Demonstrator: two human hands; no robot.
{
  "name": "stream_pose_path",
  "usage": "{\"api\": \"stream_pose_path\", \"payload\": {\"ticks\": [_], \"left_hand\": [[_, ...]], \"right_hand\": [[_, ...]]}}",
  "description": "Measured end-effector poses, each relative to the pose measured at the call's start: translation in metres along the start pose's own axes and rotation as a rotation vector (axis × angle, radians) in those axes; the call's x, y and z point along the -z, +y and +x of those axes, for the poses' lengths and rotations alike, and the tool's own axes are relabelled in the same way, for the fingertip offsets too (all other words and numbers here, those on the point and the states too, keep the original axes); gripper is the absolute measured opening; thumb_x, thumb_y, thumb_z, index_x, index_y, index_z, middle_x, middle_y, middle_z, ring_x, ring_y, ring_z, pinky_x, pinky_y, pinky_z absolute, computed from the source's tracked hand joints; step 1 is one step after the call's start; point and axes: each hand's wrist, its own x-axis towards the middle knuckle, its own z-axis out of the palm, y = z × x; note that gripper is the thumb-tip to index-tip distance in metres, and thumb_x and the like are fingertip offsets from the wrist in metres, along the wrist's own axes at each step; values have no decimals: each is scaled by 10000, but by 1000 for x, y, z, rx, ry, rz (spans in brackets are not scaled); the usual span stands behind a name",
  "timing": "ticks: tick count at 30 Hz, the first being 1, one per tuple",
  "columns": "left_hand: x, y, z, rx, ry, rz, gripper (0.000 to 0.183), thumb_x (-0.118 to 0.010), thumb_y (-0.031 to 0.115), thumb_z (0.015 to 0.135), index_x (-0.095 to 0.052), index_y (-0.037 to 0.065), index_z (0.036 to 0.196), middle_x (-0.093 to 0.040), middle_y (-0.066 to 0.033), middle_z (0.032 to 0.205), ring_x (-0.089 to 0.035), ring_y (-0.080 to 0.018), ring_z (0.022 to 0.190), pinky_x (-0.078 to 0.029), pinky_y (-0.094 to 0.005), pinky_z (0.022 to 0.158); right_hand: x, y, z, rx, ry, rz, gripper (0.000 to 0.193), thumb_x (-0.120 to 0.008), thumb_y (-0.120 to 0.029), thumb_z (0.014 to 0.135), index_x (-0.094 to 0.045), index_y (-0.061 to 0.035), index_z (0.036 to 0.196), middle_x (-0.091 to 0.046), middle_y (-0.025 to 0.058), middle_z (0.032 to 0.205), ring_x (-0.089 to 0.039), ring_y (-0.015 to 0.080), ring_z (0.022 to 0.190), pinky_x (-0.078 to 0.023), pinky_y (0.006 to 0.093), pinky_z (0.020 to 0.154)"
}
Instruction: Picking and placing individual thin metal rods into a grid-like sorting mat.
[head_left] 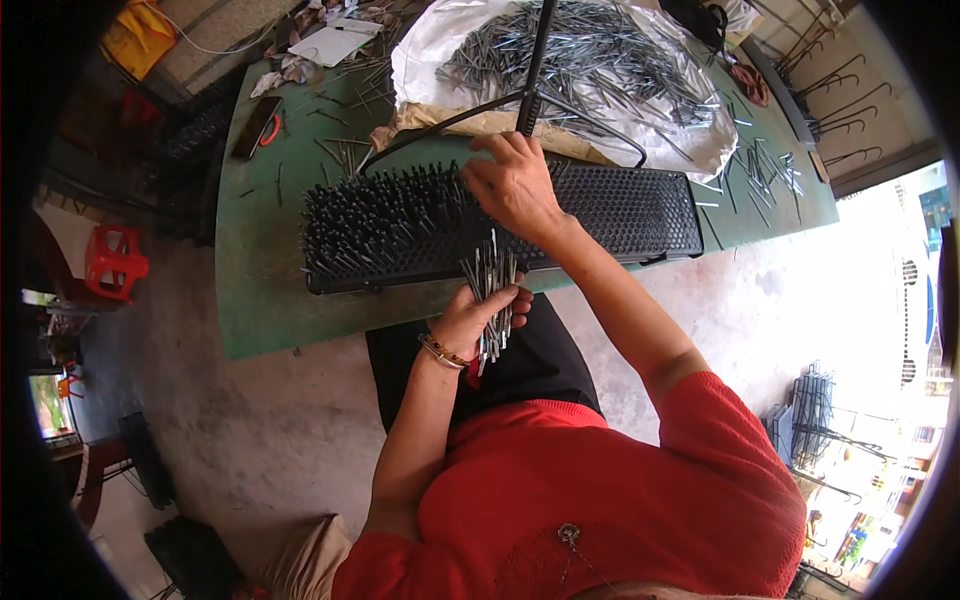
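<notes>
A bundle of thin metal rods (pixel 490 300) is gripped in my left hand (pixel 475 318), just off the table's near edge. My right hand (pixel 512 188) reaches over a long black perforated rack (pixel 630 210), its fingers bent at the back of the rows; what its fingertips hold, if anything, is hidden. Upright rods (pixel 375 215) fill the rack's left part densely, up to about where my right hand is. To the right of that hand the rack shows bare holes.
Behind the rack, a white sheet (pixel 420 70) bears a big heap of loose rods (pixel 590 60). A black metal stand (pixel 530 100) rises there. Red-handled scissors (pixel 270 130) and scattered rods lie on the green table (pixel 260 310). A red stool (pixel 115 262) stands at left.
</notes>
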Motion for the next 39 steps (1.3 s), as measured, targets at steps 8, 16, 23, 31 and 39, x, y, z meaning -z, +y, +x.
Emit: {"api": "stream_pose_path", "payload": {"ticks": [8,16,23,31,39], "left_hand": [[-3,5,-6,-71,23,-54,280,-574,91,901,-535,25,1171,-650,-116,989,-646,-188,878,-559,-328,728],[-9,10,-6,-113,21,-17,299,-579,105,899,-533,33,1186,-652,-101,984,-640,-169,868,-554,-309,712],[-17,14,-9,-151,4,-22,313,-592,113,892,-524,27,1185,-646,-107,990,-638,-175,877,-552,-318,723],[-15,6,-4,-110,19,7,315,-603,141,893,-536,36,1183,-642,-81,979,-619,-143,841,-540,-293,689],[-11,1,-1,-79,70,-2,293,-607,164,896,-561,24,1149,-650,-79,929,-605,-124,774,-523,-270,626]], "right_hand": [[12,1,-4,-111,31,223,250,-720,-187,744,-682,-71,962,-614,72,1059,-543,279,985,-402,388,873],[35,9,-14,-278,-32,396,171,-695,-139,800,-676,-8,908,-654,103,852,-620,192,733,-490,309,669],[53,-12,-39,-608,-574,814,260,-694,-235,836,-694,22,876,-637,47,658,-564,66,641,-440,230,563],[46,0,-43,-826,-413,998,262,-675,-239,855,-695,20,896,-659,19,758,-568,62,676,-450,217,597],[39,17,-13,-636,-14,690,253,-650,-202,878,-664,25,989,-682,53,818,-596,69,755,-480,239,671]]}}
